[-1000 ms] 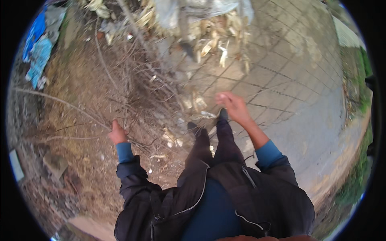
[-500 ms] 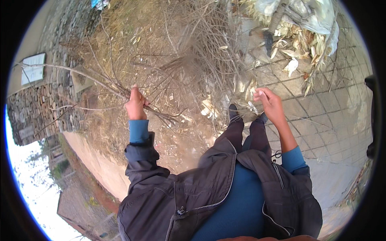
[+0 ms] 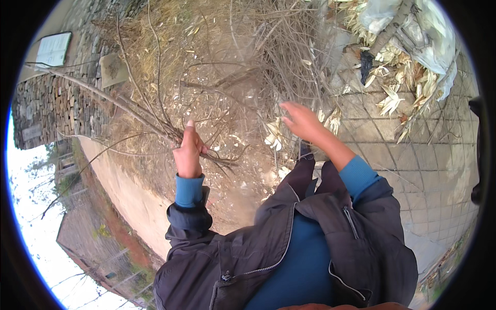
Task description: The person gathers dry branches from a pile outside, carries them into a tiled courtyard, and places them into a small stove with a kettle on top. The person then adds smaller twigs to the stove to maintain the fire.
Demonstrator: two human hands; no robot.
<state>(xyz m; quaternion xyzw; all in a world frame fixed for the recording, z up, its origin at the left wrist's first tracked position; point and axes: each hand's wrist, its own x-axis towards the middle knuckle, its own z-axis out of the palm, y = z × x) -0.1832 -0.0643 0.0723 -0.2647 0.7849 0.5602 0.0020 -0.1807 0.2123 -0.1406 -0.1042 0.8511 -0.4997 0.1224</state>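
My left hand (image 3: 188, 153) is closed round a bundle of thin dry branches (image 3: 135, 109). Their long bare stems fan out to the far left, and their short ends poke out on the right side of the fist. My right hand (image 3: 303, 123) hangs over the ground in front of my feet, fingers stretched and thumb apart, with nothing in it. Just beyond it lies a heap of dry twigs (image 3: 290, 49). A pale corn husk (image 3: 274, 135) shows on the ground beside the right fingertips. Between the two hands a forked branch (image 3: 206, 87) reaches toward the heap.
At the far right a clear plastic bag (image 3: 431, 39) lies among corn husks (image 3: 391, 101) and thicker sticks. Paving with grid lines (image 3: 413, 150) covers the right side. A stone wall (image 3: 62, 103) stands at the left, with a pale board (image 3: 53, 50) near it.
My right hand has swung left from over the paving toward the twig heap, its fingers opening out. The left hand still grips the branches, now slightly lower and further right in view.
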